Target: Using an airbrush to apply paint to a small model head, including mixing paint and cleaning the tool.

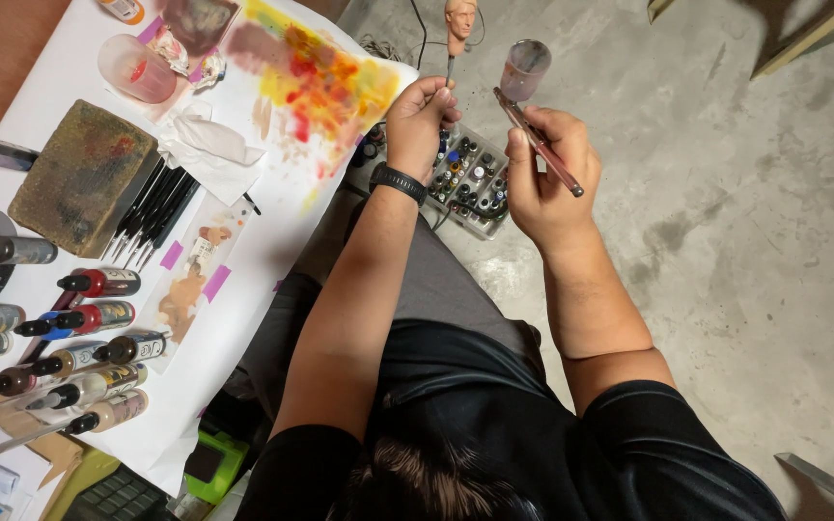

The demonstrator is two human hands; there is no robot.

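Two hands work above the lap: the left hand point(419, 121) pinches a small flesh-toned miniature head on a stick point(458, 29), while the right hand point(544, 164) grips a slim metal airbrush with cup point(533, 125), mid-spraying, needing steady aim.

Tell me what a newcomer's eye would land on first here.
First, the hands at top centre: the left hand holds a small model head on a stick, and the right hand grips an airbrush with a cup on top. Next, the white paper on the left, sprayed with yellow, orange and red. Dropper paint bottles lie in rows at lower left.
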